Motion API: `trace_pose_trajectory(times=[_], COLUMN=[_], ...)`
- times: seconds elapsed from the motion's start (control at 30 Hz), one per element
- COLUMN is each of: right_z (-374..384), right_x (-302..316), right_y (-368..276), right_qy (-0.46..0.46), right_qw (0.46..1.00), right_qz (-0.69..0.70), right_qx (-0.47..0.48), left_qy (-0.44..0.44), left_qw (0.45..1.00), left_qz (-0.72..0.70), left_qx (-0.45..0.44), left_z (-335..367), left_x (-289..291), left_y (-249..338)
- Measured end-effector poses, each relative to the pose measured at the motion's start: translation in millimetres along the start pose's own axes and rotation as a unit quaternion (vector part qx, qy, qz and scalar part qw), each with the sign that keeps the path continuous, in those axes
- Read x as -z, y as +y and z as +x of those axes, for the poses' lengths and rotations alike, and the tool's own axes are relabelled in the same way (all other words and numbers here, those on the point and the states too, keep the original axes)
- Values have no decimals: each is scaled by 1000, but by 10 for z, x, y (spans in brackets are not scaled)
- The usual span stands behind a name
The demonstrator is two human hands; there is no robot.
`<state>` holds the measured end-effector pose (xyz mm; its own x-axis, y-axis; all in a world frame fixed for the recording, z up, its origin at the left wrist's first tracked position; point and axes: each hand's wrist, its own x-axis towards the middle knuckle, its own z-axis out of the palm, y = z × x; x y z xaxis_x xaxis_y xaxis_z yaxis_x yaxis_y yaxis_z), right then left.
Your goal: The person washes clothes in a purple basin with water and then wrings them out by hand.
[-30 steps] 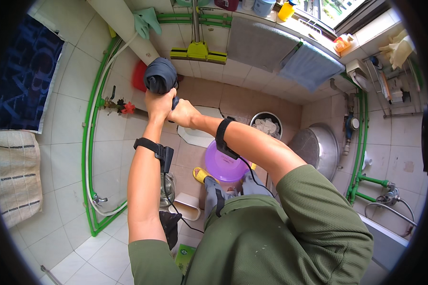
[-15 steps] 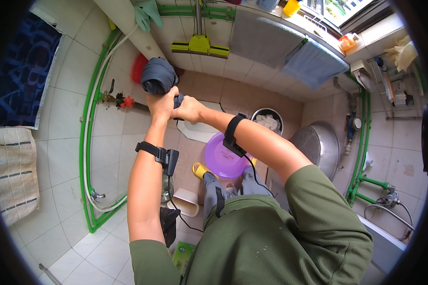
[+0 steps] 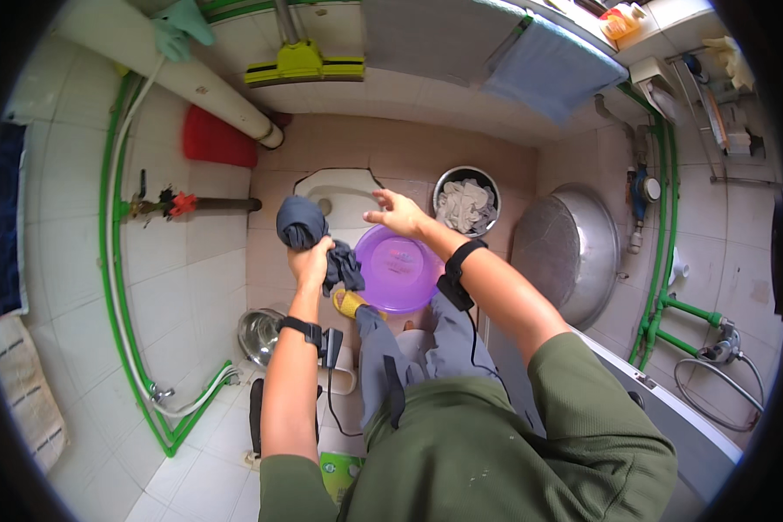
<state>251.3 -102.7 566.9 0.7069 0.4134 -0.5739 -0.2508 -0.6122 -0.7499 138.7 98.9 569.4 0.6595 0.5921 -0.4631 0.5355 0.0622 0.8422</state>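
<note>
A bunched dark grey cloth [image 3: 302, 224], rolled at its top and loose below, is gripped in my left hand [image 3: 311, 261]. Its lower folds hang beside the rim of a purple basin [image 3: 400, 270] on the floor. My right hand [image 3: 397, 215] is apart from the cloth, fingers spread and holding nothing, above the basin's far edge. Behind both hands lies a white squat toilet pan [image 3: 344, 193]. A metal bowl of pale wet-looking cloths [image 3: 465, 205] stands right of my right hand.
A large metal basin [image 3: 565, 248] leans at the right wall beside green pipes [image 3: 665, 217]. At left are a red tub [image 3: 217, 137], a valve pipe [image 3: 209, 204] and a small steel bowl [image 3: 259, 335]. A yellow-green squeegee mop [image 3: 300, 65] hangs behind, near blue towels [image 3: 552, 70].
My right hand has let go of the dark cloth and moved right, its fingers opening. My left hand has come lower and nearer with the cloth. The head view has shifted.
</note>
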Motion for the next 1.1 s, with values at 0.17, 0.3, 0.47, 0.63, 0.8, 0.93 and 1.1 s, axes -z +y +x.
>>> trace_pose_trajectory(times=[0.17,0.3,0.47,0.63,0.8,0.93,1.1], right_z=[-49,76,463,1225,1680,1662,1352], right_x=[-85,66,295,251,121,270,598], right_y=[1481,2731,4152,5010,5161,5068,4683], right_qy=[30,39,152,246,335,318,310], right_qw=[991,973,941,936,905,865,860], right_qz=[-74,-113,-161,-70,-134,-185,-193], right_qx=[-111,-199,-255,-241,-224,-340,-356], left_qy=[8,-43,-4,-22,-104,-144,-210], left_qw=[990,974,967,944,938,912,896], left_qz=[137,216,235,287,313,379,365], left_qx=[40,61,96,160,106,60,140], left_z=[-151,-260,-375,-134,5,-171,-258], left_x=[-507,-871,-1520,-1925,-1898,-1658,-1558], left_y=[-1324,-2468,-3553,-4600,-5060,-5007,-4511])
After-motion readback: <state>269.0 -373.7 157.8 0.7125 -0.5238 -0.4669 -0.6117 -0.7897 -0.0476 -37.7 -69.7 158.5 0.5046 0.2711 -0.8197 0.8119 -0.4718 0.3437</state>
